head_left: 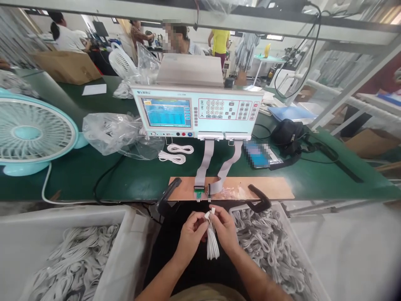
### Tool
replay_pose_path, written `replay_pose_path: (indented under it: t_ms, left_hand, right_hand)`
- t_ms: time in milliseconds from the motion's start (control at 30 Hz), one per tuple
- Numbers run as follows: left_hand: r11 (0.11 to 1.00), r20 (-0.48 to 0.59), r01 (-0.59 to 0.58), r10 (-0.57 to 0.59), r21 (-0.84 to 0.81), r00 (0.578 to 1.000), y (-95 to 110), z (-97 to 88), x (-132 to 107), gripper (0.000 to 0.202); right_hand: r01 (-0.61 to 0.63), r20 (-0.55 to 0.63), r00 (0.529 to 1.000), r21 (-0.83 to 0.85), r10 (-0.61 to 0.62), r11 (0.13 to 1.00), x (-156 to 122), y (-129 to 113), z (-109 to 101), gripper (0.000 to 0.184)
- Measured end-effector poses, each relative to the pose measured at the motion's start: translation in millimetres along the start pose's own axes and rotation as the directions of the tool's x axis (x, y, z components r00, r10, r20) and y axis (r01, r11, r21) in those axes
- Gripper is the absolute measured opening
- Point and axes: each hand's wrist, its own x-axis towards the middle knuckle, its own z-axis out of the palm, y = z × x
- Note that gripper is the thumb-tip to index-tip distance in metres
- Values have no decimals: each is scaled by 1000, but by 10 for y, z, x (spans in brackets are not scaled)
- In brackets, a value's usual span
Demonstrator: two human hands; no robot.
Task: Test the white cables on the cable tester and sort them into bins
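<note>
**item: white cable bundle** (212, 246). folded into a narrow hank and held in front of the person, over the dark gap between two bins and just below the desk (313, 175) edge. the long axis runs near upright in the picture. the two small white plug ends point up and away, toward the fixture board (269, 188), and the looped end hangs down toward the lap.

**left hand** (190, 234): fingers curled, thumb and forefinger pinching the bundle near its top.

**right hand** (226, 230): fingers pressed together, pinching a plug end from the other side.

**surroundings:**
- the fixture board lies flat at the desk edge, between two black handles (167, 194), with small sockets on its near side just beyond the plugs
- two grey ribbon cables (203, 163) rise from the board to the tester (197, 110), whose screen is lit
- two coiled white cables (175, 152) lie in front of the tester
- a clear plastic bag (115, 133) and a pale blue fan (31, 133) stand to the left
- a left bin (46, 221) and a right bin (299, 246) flank the hands, both holding heaps of white cables
</note>
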Motion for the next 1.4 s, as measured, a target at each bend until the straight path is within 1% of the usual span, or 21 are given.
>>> replay_pose_path:
  t_ms: [33, 100, 300, 433, 600, 733, 833, 933, 1000, 1100, 1167, 1233, 1400]
  left_hand:
    - [1000, 20, -7, 6, 17, 1000, 30, -15, 36, 17]
    - [998, 36, -21, 19, 56, 999, 76, -41, 102, 19]
    - [987, 15, -60, 58, 152, 998, 117, -82, 205, 23]
    - [975, 20, -96, 94, 202, 995, 169, -109, 214, 23]
    - [912, 116, -209, 179, 353, 977, 231, -171, 243, 26]
    - [870, 172, -251, 194, 424, 966, 263, -205, 273, 26]
    - [858, 203, -262, 189, 442, 961, 303, -215, 283, 29]
    - [865, 218, -248, 166, 437, 962, 344, -232, 283, 32]
    - [891, 232, -205, 117, 406, 966, 360, -254, 282, 32]
    - [952, 263, -70, -11, 297, 965, 358, -291, 290, 29]
    - [976, 258, 14, -72, 219, 963, 344, -304, 299, 27]
    - [985, 220, 47, -83, 166, 972, 322, -301, 304, 26]
    - [993, 89, 10, -21, 120, 996, 265, -240, 299, 26]
  right_hand:
    - [-43, 4, 999, 58, 43, 997, 33, -13, 16, 15]
    - [-84, 14, 996, 108, 83, 991, 80, -49, 42, 15]
    - [-126, 6, 992, 110, 126, 986, 153, -144, 85, 19]
    - [-117, 2, 993, 139, 118, 983, 171, -159, 115, 20]
    - [-142, 10, 990, 182, 143, 973, 174, -94, 115, 21]
    - [-140, 19, 990, 202, 139, 969, 177, -4, 97, 21]
    - [-137, 22, 991, 205, 136, 969, 179, 6, 96, 22]
    - [-155, 27, 988, 232, 153, 960, 182, -46, 108, 22]
    - [-212, 55, 977, 293, 205, 932, 188, -95, 123, 25]
    - [-318, 93, 947, 401, 307, 859, 210, -151, 153, 30]
    - [-354, 92, 932, 450, 352, 820, 231, -166, 169, 31]
    - [-368, 89, 924, 470, 371, 803, 249, -170, 177, 32]
    - [-370, 104, 924, 474, 367, 799, 259, -200, 164, 30]
